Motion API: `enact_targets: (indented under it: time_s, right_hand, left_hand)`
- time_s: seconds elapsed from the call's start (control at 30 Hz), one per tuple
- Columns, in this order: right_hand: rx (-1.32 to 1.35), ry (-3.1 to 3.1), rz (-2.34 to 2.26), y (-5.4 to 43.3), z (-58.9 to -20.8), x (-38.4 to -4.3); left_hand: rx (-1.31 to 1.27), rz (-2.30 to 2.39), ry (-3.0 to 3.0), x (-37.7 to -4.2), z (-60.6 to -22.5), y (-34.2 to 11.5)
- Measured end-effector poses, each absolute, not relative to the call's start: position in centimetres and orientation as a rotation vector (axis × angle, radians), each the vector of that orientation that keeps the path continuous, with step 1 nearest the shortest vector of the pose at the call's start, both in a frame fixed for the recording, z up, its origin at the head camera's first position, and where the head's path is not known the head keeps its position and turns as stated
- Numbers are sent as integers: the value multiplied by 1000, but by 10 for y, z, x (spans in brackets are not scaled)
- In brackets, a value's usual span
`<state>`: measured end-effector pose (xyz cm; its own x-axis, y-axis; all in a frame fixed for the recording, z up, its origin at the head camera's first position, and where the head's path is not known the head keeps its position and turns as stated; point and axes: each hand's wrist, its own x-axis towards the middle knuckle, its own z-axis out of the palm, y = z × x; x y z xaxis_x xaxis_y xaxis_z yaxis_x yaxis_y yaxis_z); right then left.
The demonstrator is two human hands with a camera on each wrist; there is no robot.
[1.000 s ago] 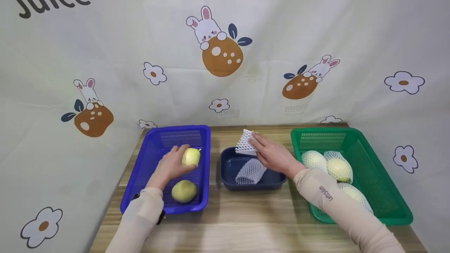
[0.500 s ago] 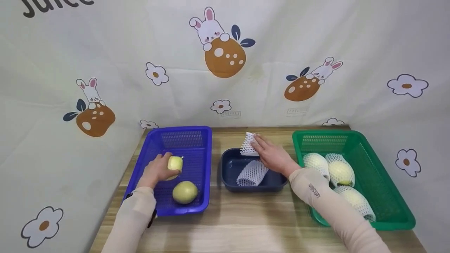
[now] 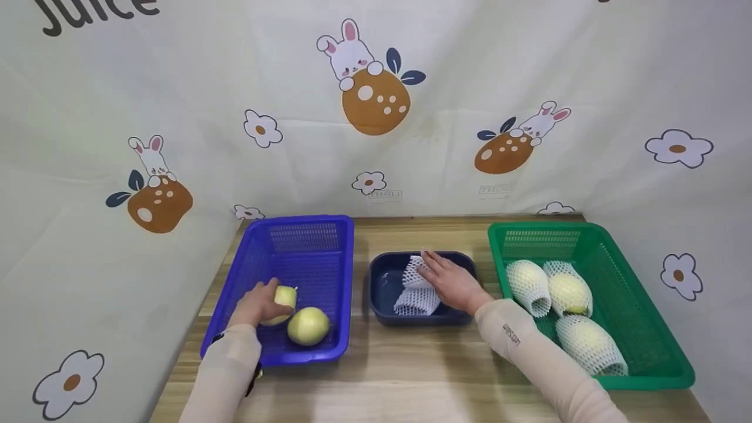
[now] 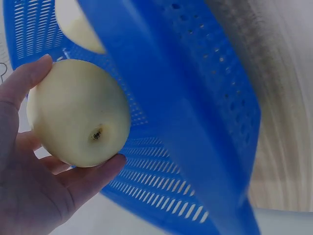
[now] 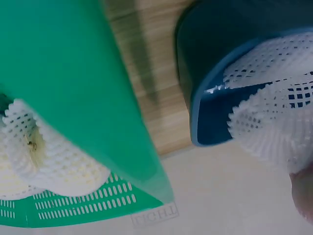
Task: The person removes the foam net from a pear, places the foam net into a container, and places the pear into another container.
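In the blue basket (image 3: 349, 270) at the left, my left hand (image 3: 251, 305) holds a pale yellow-green pear (image 3: 286, 296) low beside another pear (image 3: 308, 326). Thumb and fingers curl round the held pear, its dimpled end showing in the left wrist view. My right hand (image 3: 453, 283) reaches into the dark blue box (image 3: 376, 294) at the centre, its fingers gripping a white foam net sleeve (image 3: 413, 270). A second foam net (image 3: 416, 302) lies in that box. In the right wrist view, a fingertip (image 5: 304, 193) meets the edge of the gripped net (image 5: 269, 127).
A green basket (image 3: 640, 385) stands at the right, with several net-wrapped pears (image 3: 527, 285) inside. Wooden tabletop (image 3: 405, 376) stretches in front of the box. Behind it all hangs a printed cloth (image 3: 435, 153).
My left hand has moved left and down inside the blue basket with the pear. My right hand has lowered the foam net from above the box's back rim into the box.
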<state>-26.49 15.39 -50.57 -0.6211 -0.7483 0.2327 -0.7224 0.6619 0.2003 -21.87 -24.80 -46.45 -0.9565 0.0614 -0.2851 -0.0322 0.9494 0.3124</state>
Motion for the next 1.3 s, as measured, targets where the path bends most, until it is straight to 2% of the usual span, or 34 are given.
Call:
enact_targets:
  time_s: [0.6,1.3]
  right_hand:
    - [1117,-2770,19,148,-501,-258]
    - [1132,-3024,94,153,-503,-248]
  left_hand:
    - [79,377,2775,-215,-473,-249]
    - [-54,409,2679,-206,-489,-256]
